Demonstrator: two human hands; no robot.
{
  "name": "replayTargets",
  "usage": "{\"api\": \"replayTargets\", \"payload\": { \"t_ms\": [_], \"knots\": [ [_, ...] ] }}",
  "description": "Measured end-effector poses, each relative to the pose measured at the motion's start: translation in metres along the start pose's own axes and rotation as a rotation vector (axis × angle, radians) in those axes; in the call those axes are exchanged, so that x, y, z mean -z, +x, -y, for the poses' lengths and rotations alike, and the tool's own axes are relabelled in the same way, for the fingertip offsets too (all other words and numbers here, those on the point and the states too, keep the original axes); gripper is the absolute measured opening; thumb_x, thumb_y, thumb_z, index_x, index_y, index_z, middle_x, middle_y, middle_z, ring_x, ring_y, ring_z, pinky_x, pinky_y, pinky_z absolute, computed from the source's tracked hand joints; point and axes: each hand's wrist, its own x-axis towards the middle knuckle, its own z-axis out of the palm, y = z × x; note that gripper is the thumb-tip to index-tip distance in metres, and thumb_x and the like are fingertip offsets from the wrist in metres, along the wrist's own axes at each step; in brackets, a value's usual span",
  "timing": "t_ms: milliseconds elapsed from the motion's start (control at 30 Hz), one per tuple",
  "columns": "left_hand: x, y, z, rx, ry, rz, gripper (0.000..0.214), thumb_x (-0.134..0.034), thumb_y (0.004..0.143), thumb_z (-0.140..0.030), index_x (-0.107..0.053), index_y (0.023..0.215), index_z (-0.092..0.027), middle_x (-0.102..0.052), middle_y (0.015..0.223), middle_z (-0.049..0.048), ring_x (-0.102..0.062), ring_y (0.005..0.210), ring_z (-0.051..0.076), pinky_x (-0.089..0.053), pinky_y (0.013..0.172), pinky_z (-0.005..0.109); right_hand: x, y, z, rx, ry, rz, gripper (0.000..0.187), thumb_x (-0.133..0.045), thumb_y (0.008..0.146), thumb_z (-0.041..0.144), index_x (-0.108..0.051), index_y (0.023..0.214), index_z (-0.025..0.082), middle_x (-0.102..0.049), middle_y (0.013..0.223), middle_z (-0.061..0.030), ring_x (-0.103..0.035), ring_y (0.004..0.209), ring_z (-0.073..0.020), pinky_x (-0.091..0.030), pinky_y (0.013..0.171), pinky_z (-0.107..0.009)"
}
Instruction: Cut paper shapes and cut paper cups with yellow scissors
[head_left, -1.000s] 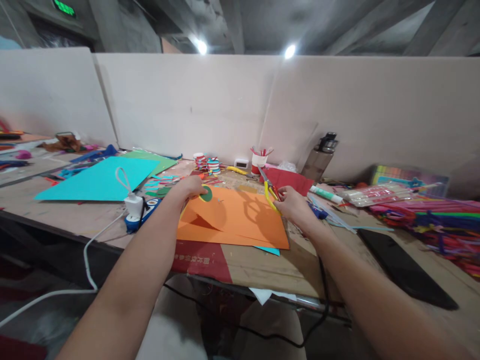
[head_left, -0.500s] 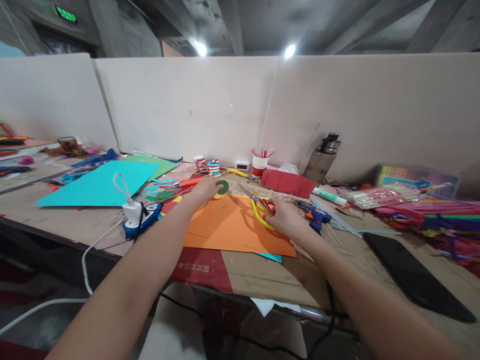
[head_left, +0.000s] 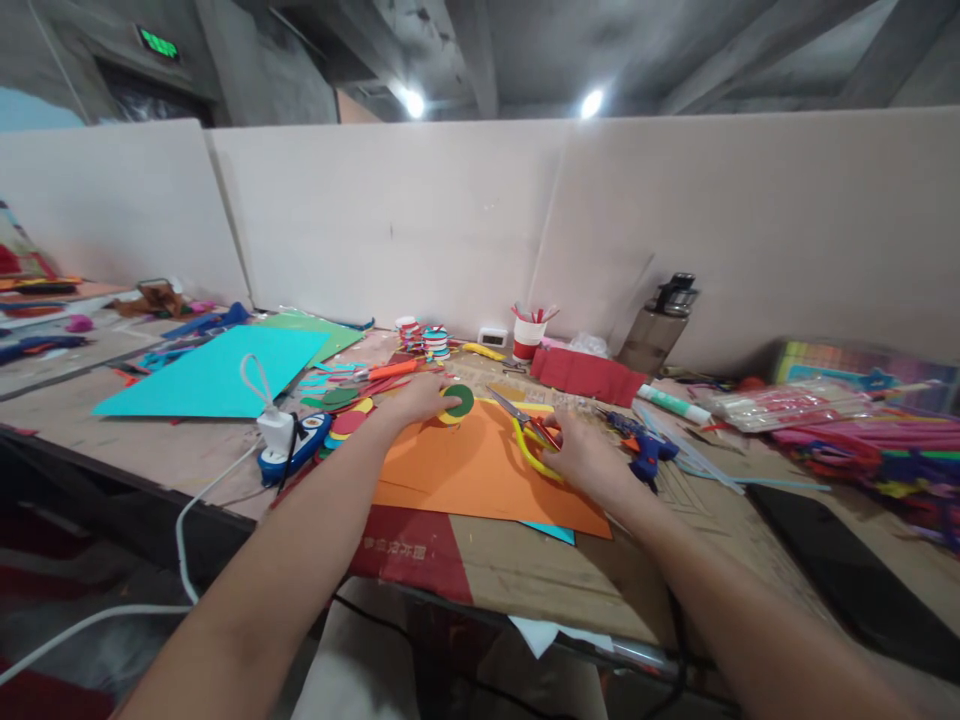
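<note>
- The left hand (head_left: pixel 421 400) had its thumb and fingers pinched together on a green paper disc (head_left: pixel 459 399), yellow showing along its lower edge, over the far part of an orange sheet (head_left: pixel 480 470).
- The right hand (head_left: pixel 583 450) was closed around the handles of the scissors (head_left: pixel 518 412), near the sheet's right side; whether the blades were fully together could not be told.
- The blades pointed toward the far left, near the disc; a careless closing there could have nicked the paper or a left fingertip.
- The disc was held only near its edge, so a loose pinch might have let it turn or its layers slip out of line.
- The orange sheet seemed unfastened, with a blue sheet (head_left: pixel 553 533) poking out beneath; a dragging wrist could have shifted both.
- A glue gun (head_left: pixel 646 455) lay just beyond the right hand, where a wide elbow swing might have knocked it.
- Under the sheets was brown cardboard (head_left: pixel 540 585) with a red printed patch, on a crowded table (head_left: pixel 187 460) holding a power strip (head_left: pixel 300 450), a cup (head_left: pixel 529 338) and a bottle (head_left: pixel 652 335).
- Pale panels (head_left: pixel 390 190) stood behind, below a grey concrete ceiling (head_left: pixel 540 50) with two bright lamps (head_left: pixel 413 102).
</note>
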Motion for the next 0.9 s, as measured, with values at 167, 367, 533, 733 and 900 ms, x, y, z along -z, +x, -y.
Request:
{"api": "replayTargets", "payload": {
  "t_ms": [167,367,533,733,900],
  "knots": [
    [-0.011,0.006,0.007,-0.036,0.049,-0.008,0.043,-0.052,0.087,-0.031,-0.059,0.127,-0.016,-0.056,0.136,0.0102,-0.05,0.127,0.022,-0.034,0.108,0.031,-0.002,-0.001,-0.001,0.014,-0.02,0.016,0.04,-0.058,0.079,0.047,-0.062,0.108,0.019,-0.071,0.093,-0.0101,-0.066,0.082,-0.0239,-0.034,0.058,-0.026],
    [-0.015,0.005,-0.003,-0.057,0.075,0.031,0.036,-0.053,0.085,-0.033,-0.066,0.115,-0.017,-0.067,0.116,0.0103,-0.062,0.106,0.025,-0.046,0.091,0.033,0.002,0.0,0.0,-0.01,-0.222,0.024,0.037,-0.055,0.081,0.031,-0.06,0.116,0.019,-0.071,0.1,-0.012,-0.066,0.093,-0.0286,-0.038,0.064,-0.029],
    [-0.013,0.002,-0.007,-0.037,0.017,0.014,0.031,-0.056,0.083,-0.031,-0.068,0.11,-0.02,-0.068,0.114,0.0083,-0.062,0.106,0.024,-0.046,0.09,0.031,0.001,0.004,-0.008,-0.026,-0.224,0.045,0.039,-0.055,0.083,0.033,-0.059,0.119,0.02,-0.071,0.103,-0.0116,-0.065,0.097,-0.0288,-0.041,0.071,-0.031],
    [-0.02,-0.001,-0.017,0.102,-0.105,-0.15,0.02,-0.056,0.083,-0.026,-0.067,0.096,-0.015,-0.068,0.105,0.0111,-0.061,0.102,0.023,-0.045,0.09,0.033,-0.001,0.006,-0.013,-0.029,-0.189,0.065,0.037,-0.053,0.087,0.042,-0.06,0.116,0.021,-0.068,0.104,-0.011,-0.064,0.096,-0.0285,-0.042,0.071,-0.032],
    [-0.027,-0.006,-0.034,0.088,-0.249,-0.127,0.02,-0.062,0.079,-0.023,-0.064,0.098,-0.017,-0.068,0.096,0.0071,-0.062,0.09,0.02,-0.048,0.081,0.031,-0.005,0.001,-0.01,0.108,-0.301,-0.085,0.032,-0.053,0.088,0.044,-0.065,0.101,0.017,-0.063,0.108,-0.0145,-0.057,0.106,-0.0304,-0.04,0.085,-0.036]
  ]
}}
